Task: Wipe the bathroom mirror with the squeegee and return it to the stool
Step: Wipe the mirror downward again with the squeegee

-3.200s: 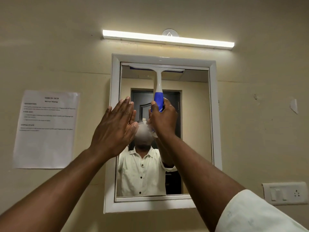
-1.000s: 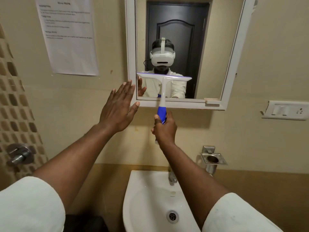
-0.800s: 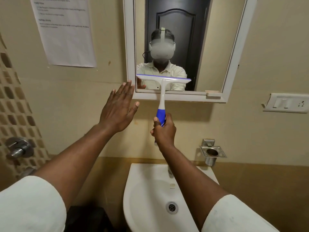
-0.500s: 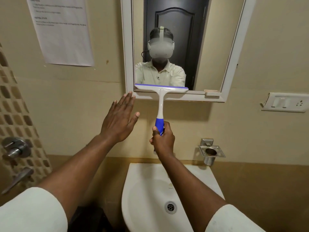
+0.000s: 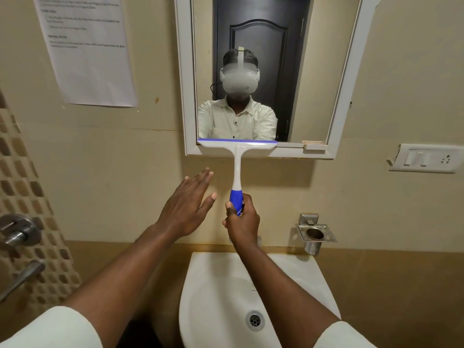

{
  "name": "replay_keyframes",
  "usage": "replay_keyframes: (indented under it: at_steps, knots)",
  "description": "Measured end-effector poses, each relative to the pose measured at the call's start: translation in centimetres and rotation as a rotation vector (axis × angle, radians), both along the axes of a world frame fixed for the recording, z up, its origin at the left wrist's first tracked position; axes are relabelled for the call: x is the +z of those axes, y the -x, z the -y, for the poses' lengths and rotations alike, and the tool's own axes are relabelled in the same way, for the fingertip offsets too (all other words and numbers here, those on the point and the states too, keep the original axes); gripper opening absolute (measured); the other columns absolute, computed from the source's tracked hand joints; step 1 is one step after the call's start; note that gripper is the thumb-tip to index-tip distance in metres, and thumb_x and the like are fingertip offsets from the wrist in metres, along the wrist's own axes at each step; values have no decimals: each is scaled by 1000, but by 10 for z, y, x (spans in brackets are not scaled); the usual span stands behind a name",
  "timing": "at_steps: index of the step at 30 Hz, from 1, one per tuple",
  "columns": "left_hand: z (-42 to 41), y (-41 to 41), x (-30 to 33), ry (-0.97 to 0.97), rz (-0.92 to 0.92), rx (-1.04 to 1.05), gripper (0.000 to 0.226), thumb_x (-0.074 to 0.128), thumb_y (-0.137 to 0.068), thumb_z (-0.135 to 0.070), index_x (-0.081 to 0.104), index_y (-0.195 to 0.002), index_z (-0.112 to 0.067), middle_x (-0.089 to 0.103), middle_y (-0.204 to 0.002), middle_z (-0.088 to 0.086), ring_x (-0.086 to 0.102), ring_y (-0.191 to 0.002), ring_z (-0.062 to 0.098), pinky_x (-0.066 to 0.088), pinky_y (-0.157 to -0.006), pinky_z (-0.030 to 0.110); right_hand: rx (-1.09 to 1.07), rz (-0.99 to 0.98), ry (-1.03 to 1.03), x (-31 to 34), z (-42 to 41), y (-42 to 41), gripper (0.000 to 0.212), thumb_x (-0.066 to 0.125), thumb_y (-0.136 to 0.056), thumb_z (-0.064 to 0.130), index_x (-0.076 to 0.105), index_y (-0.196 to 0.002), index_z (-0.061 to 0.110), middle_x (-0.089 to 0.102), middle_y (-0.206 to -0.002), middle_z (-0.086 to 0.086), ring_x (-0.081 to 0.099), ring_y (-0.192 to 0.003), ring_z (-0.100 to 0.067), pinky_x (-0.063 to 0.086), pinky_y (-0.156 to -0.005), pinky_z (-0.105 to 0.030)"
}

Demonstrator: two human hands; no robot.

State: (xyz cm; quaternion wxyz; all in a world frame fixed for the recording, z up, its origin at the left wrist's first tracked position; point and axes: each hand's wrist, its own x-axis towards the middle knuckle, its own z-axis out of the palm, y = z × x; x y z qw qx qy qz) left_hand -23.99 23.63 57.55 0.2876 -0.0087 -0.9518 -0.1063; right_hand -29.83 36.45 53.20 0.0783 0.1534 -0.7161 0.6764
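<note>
The white-framed mirror [image 5: 347, 79] hangs on the beige wall ahead of me. A white squeegee [image 5: 237, 156] with a blue grip stands upright, its blade lying along the mirror's bottom edge on the left part of the glass. My right hand [image 5: 242, 222] is shut around the blue grip, below the frame. My left hand [image 5: 187, 207] is open with flat, spread fingers, held up near the wall just left of the squeegee's shaft and below the mirror. No stool is identifiable in view.
A white washbasin [image 5: 311, 277] with a drain sits directly below my arms. A steel cup holder [image 5: 315, 234] is on the wall at right, a switch plate [image 5: 426, 158] further right. A paper sheet [image 5: 88, 51] hangs at left. Tap fittings [image 5: 18, 231] project from the tiled left wall.
The squeegee has been drawn down from the mirror's top to its bottom edge. Both hands dropped lower, and my view tilted down to show the basin.
</note>
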Motion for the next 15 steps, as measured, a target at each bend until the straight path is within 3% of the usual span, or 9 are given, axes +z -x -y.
replay_keyframes:
  at_steps: [3,5,9,12,15]
  knots:
    - [-7,3,0,-106,115,-4,53,31,-96,-49,31,-144,-26,43,-147,-1,39,-135,20,33,-108,39,-7,9,4,-1,1,1,28,59,-91,23,50,-118,19,57,-90,1,64,-78,-25,57,-73,-33]
    - [-12,5,2,-199,218,-24,52,35,-94,-51,40,-139,-25,57,-134,0,55,-118,17,47,-96,40,-8,26,7,-2,2,2,31,59,-91,22,50,-120,18,59,-95,-2,65,-83,-27,57,-78,-36]
    - [-23,10,5,-355,374,-121,44,42,-93,-48,49,-132,-29,65,-121,-1,61,-107,14,49,-96,43,-1,26,13,-3,2,3,29,58,-90,15,52,-119,19,60,-91,0,63,-81,-21,57,-76,-35]
    - [-30,13,8,-416,364,-159,29,46,-93,-41,59,-118,-31,70,-101,-2,65,-94,14,52,-90,45,0,16,15,-4,1,3,27,58,-89,13,54,-115,21,59,-83,7,61,-77,-16,57,-72,-31]
    - [-34,15,12,-463,341,-178,25,47,-93,-36,65,-107,-26,72,-91,0,67,-86,16,54,-87,46,16,27,30,-2,0,3,29,56,-89,10,54,-115,22,60,-86,9,63,-78,-17,58,-73,-37]
